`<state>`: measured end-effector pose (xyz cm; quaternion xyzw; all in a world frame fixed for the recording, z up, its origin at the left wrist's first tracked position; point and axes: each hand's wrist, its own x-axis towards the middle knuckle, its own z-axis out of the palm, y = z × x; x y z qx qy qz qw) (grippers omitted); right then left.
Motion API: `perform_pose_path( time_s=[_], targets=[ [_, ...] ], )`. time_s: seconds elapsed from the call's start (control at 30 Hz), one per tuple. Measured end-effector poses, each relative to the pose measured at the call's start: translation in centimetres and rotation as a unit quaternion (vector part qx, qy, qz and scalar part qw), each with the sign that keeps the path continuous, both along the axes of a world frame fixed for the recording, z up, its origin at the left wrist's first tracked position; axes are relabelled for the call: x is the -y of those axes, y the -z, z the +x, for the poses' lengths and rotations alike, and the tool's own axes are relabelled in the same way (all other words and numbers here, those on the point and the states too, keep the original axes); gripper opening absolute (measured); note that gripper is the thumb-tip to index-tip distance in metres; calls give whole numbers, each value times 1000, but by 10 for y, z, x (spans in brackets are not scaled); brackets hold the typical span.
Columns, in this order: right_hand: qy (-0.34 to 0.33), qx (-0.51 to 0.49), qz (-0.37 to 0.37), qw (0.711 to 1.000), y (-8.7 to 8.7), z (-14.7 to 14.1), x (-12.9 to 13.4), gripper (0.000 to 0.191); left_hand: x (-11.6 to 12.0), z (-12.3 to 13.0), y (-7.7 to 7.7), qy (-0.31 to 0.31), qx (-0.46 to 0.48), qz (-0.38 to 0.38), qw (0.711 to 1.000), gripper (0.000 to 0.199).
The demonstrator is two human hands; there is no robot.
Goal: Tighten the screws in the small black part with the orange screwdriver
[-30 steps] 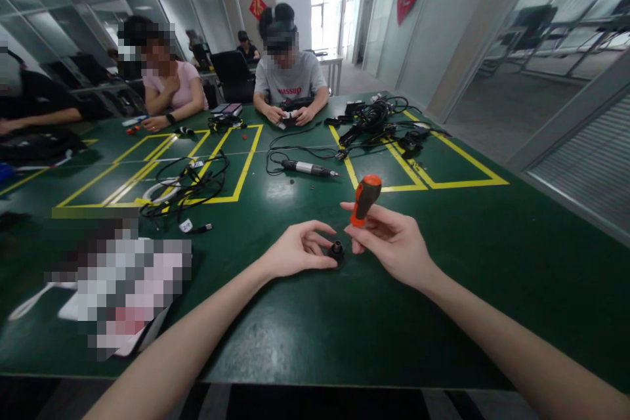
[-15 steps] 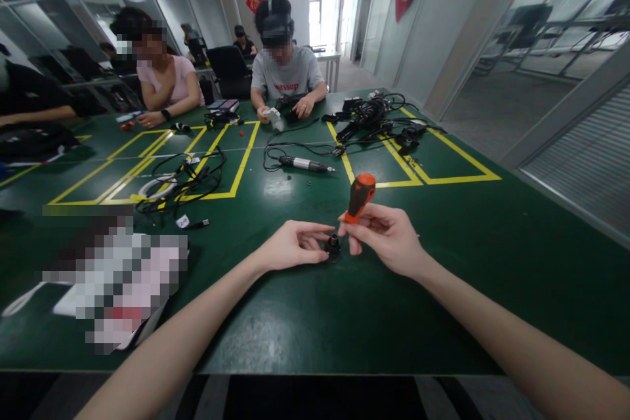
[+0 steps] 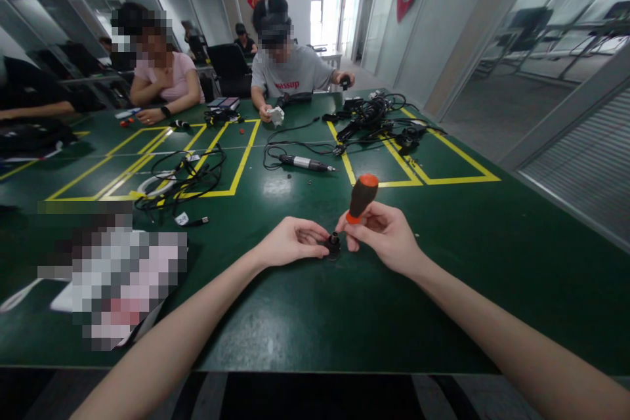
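Observation:
A screwdriver [image 3: 363, 198] with a dark handle and orange ends stands nearly upright in my right hand [image 3: 386, 234]. My fingers wrap its lower part, and the shaft is too hidden to make out. Below and to the left of it, a small black round part [image 3: 334, 245] with a raised centre tube rests on the table. The thumb and fingers of my left hand [image 3: 290, 243] close on the part's left side and steady it. Whether the screwdriver's tip touches the part, I cannot tell.
An electric screwdriver [image 3: 305, 163] with a cord lies beyond my hands on the green table [image 3: 315, 315]. Coiled cables [image 3: 182, 177] lie left, and a cable heap [image 3: 369, 119] back right. A blurred-out pinkish item [image 3: 142, 289] is near left. Co-workers [image 3: 290, 72] sit opposite.
My hands stay around the black part, with the left fingers slightly closer to it. The screwdriver has shifted barely to the right. The co-worker opposite has reached a hand out toward the cable heap.

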<state>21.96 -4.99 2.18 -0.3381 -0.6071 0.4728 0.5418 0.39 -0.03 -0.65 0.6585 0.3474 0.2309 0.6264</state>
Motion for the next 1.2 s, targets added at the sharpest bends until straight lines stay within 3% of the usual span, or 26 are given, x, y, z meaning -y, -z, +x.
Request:
perform_pose_path(
  time_s=[0.17,0.33,0.47,0.63,0.87,1.07,1.2],
  targets=[
    [-21,23,0,999,-1,3,0,38,0,-2,0,21,-12,10,1000,42],
    [-48,-7,-7,999,2,3,1,35,5,1,-1,20,-8,40,999,59],
    [-38,-21,-5,999,3,0,2,37,10,7,-1,-21,-19,80,996,47],
    [-8,-9,-22,1000,3,-1,2,39,14,10,-1,-24,-41,133,990,38],
    [-52,-4,-14,999,6,4,-2,34,15,13,-1,-17,-71,195,978,33],
    [-67,-40,-2,997,9,2,0,32,17,15,-1,-18,-66,190,979,30],
    [-56,-1,-4,998,7,3,1,32,18,16,0,-31,-50,183,981,34]
  ],
)
